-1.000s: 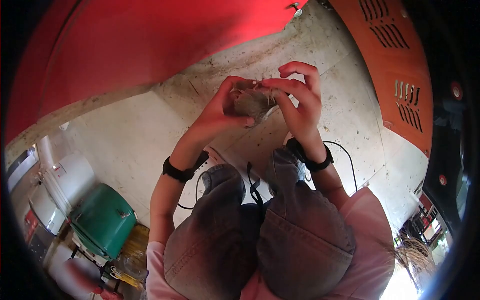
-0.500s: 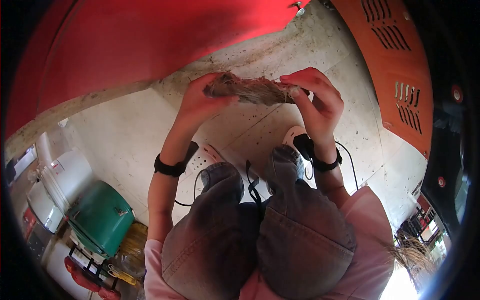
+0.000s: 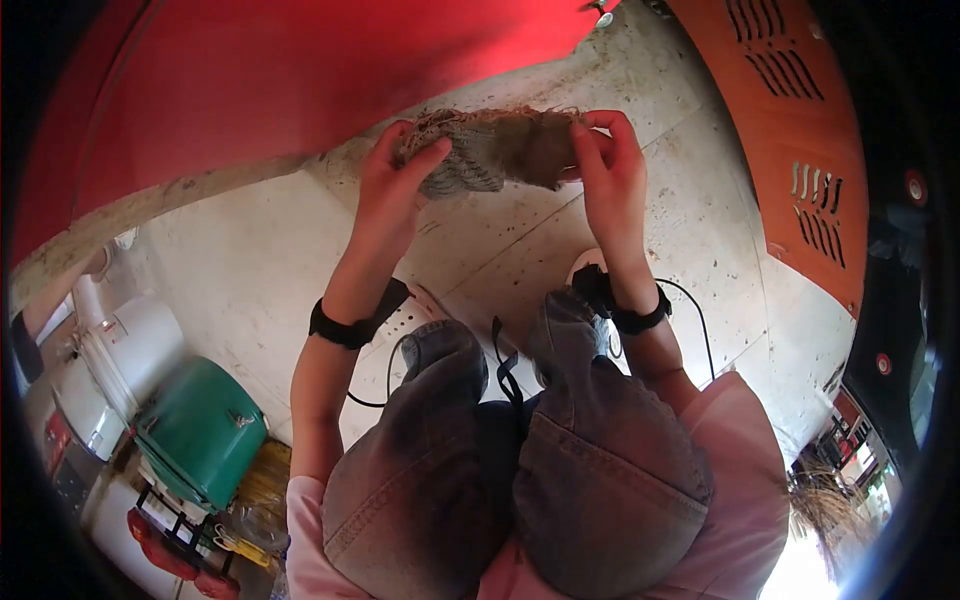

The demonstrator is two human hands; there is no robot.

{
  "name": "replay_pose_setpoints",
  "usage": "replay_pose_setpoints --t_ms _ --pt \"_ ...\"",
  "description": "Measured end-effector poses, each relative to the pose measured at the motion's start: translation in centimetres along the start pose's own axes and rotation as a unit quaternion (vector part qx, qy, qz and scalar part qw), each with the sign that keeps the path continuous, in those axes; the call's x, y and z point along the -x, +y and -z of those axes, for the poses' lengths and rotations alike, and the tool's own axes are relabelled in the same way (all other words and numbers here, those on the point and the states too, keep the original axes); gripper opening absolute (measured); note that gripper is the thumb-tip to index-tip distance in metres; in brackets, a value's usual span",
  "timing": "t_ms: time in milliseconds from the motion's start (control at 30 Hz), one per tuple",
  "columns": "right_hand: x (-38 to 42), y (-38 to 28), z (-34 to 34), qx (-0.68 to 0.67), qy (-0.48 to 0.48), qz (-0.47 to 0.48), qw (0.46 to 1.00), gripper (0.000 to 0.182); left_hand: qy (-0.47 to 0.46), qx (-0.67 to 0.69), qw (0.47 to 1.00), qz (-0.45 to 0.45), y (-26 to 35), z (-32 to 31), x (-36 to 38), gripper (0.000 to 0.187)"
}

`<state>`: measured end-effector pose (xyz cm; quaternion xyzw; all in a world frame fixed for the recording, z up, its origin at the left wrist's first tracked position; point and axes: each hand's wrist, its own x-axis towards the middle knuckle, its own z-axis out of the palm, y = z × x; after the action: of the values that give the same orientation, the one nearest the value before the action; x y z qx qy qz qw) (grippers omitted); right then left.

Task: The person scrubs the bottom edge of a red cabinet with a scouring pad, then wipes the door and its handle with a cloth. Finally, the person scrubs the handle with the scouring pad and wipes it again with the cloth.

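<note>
A worn grey-brown rag (image 3: 500, 152), ribbed on its left part and smoother and browner on the right, is stretched between my two hands above the floor. Loose, reddish threads fray along its upper edge. My left hand (image 3: 393, 180) grips the left end, thumb on the near face and fingers mostly hidden behind. At the other end, my right hand (image 3: 613, 160) pinches the corner between thumb and fingers. A red panel (image 3: 330, 80) slopes down just beyond the rag.
Dirt specks cover the pale tiled floor (image 3: 270, 260). An orange slotted panel (image 3: 780, 150) stands at the right. Left of my legs are a green container (image 3: 200, 430) and a white bucket (image 3: 145, 340). Twig-like bristles (image 3: 830, 505) show at the lower right.
Both hands have moved slightly up, and my right hand has come left. The rag has turned, showing more of its broad ribbed and brown face. An arm-like shape now shows at far left.
</note>
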<state>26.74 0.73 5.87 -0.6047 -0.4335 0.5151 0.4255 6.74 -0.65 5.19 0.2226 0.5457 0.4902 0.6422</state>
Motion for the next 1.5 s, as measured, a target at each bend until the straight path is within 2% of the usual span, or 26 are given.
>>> replay_pose_setpoints --t_ms 100,167,200,300,333,433,500,533,600,633,667,700,767,800,867,967,1000,1067,1100,1133,1200,1233,1300,1400,1467,1500 --pt "1.2 0.0 -1.1 -0.044 -0.019 0.019 0.999 0.012 0.024 0.021 0.999 0.023 -0.4 -0.8 0.6 0.038" --pt "2.4 -0.2 -1.6 -0.042 -0.063 0.029 0.997 0.012 0.004 0.041 0.999 0.009 -0.3 -2.3 1.6 0.04" --pt "3.1 -0.3 -2.3 -0.085 -0.073 0.026 0.993 0.014 -0.006 0.051 0.999 0.002 -0.2 -2.8 2.0 0.042" --pt "4.2 -1.0 -3.4 -0.052 -0.12 0.107 0.986 0.021 -0.052 -0.117 0.987 -0.093 -1.3 -2.5 2.4 0.046" --pt "4.2 -0.9 -3.3 -0.029 -0.128 0.13 0.983 0.026 -0.057 -0.105 0.988 -0.103 -1.3 -2.5 2.4 0.045" --pt "3.0 -0.6 -1.9 0.019 -0.18 0.055 0.982 0.029 -0.062 -0.066 0.99 -0.106 -0.6 -2.6 2.2 0.043" --pt "2.3 -1.4 -2.1 0.046 -0.063 0.158 0.984 0.031 -0.055 -0.038 0.995 -0.073 -0.3 -2.3 2.1 0.041" --pt "1.9 -1.6 -2.2 0.059 -0.004 0.207 0.976 0.032 -0.062 -0.086 0.99 -0.09 -0.2 -2.2 2.1 0.04" --pt "0.7 -0.7 -2.1 0.077 -0.069 0.199 0.975 0.033 -0.077 -0.178 0.973 -0.126 0.0 -2.0 2.0 0.037" --pt "0.3 -0.2 -1.9 0.086 -0.1 0.195 0.972 0.034 -0.083 -0.175 0.972 -0.134 -0.1 -2.2 2.1 0.037" --pt "0.2 0.3 -1.8 0.009 -0.158 0.119 0.98 0.034 -0.089 -0.172 0.971 -0.142 -0.2 -2.4 2.1 0.038" --pt "0.3 0.4 -1.7 0.031 -0.139 0.133 0.981 0.034 -0.097 -0.169 0.969 -0.152 -0.2 -2.7 2.1 0.038" --pt "0.9 0.1 -1.4 0.076 -0.096 0.165 0.979 0.034 -0.038 -0.184 0.968 -0.165 -0.8 -2.6 1.5 0.037" --pt "1.2 0.0 -1.3 0.079 -0.076 0.14 0.984 0.032 -0.009 -0.19 0.967 -0.171 -1.3 -2.6 1.2 0.037" --pt "1.9 -0.1 -1.4 0.082 -0.036 0.09 0.992 0.03 -0.001 -0.11 0.991 -0.074 -1.9 -0.7 0.7 0.039" --pt "2.8 -0.1 -2.9 -0.118 -0.005 0.009 0.993 0.027 -0.012 0.073 0.993 0.096 -3.2 0.3 -0.1 0.045" --pt "3.0 0.7 -2.7 -0.101 -0.058 -0.02 0.993 0.03 -0.019 0.142 0.977 0.156 -3.3 0.3 -0.2 0.048" --pt "3.5 0.4 -3.7 -0.159 -0.123 -0.038 0.979 0.028 -0.123 0.118 0.981 0.088 -3.2 -0.1 -0.1 0.052" --pt "3.7 0.2 -4.2 -0.187 -0.155 -0.047 0.969 0.027 -0.155 0.15 0.973 0.081 -3.4 -0.1 -0.1 0.053" --pt "3.7 0.4 -4.5 -0.186 -0.163 -0.04 0.968 0.029 -0.188 0.181 0.962 0.077 -3.6 0.0 -0.1 0.054" --pt "3.8 1.2 -5.0 -0.184 -0.179 -0.027 0.966 0.032 -0.209 0.326 0.914 0.123 -4.2 0.6 -0.5 0.055" --pt "3.4 1.1 -4.7 -0.078 -0.145 -0.015 0.986 0.034 -0.213 0.347 0.904 0.134 -4.3 0.8 -0.4 0.053" --pt "1.9 0.7 -3.7 0.131 -0.067 0.009 0.989 0.04 -0.224 0.382 0.883 0.158 -2.4 -0.9 0.3 0.05" --pt "-0.4 4.1 -3.6 0.213 0.093 0.205 0.951 0.041 -0.142 0.327 0.916 0.181 -1.7 -1.8 0.3 0.052" --pt "-0.9 4.7 -3.4 0.008 0.014 0.057 0.998 0.048 -0.15 0.283 0.935 0.154 -1.5 -2.0 0.1 0.053" --pt "-1.1 4.9 -3.2 -0.098 -0.028 -0.016 0.995 0.051 -0.153 0.261 0.943 0.141 -1.4 -2.2 0.1 0.054"
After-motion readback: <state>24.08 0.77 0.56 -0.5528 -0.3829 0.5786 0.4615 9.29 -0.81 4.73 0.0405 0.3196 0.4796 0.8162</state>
